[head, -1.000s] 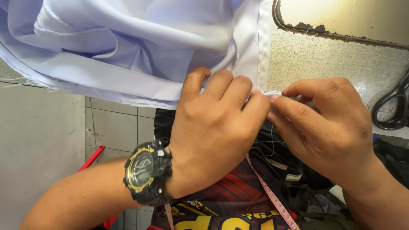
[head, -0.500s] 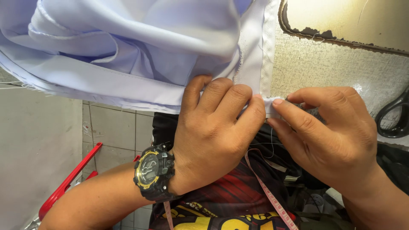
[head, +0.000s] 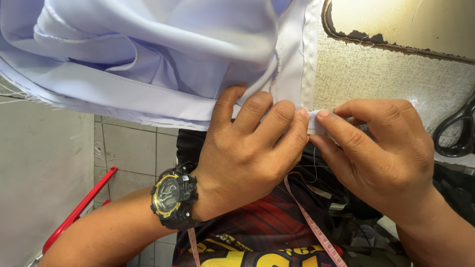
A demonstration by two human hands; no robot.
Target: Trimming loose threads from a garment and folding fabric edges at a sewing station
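Observation:
A pale blue-white garment (head: 148, 54) lies bunched over the work table's near edge. My left hand (head: 252, 143), with a black and yellow wristwatch (head: 173, 195) on its wrist, pinches the garment's hem corner. My right hand (head: 381, 153) pinches the same white folded strip (head: 314, 122) from the other side, fingertips meeting those of the left hand. A stitched seam (head: 302, 59) runs up the cloth just above the pinch.
Black scissors (head: 457, 131) lie on the worn beige table top (head: 386, 74) at the right. A pink tape measure (head: 309, 220) hangs across my red and black shirt. A red bar (head: 79, 210) stands over the tiled floor at lower left.
The view shifted slightly down and left relative to the cloth. Both hands kept their pinch on the hem corner; the fingers adjusted only a little.

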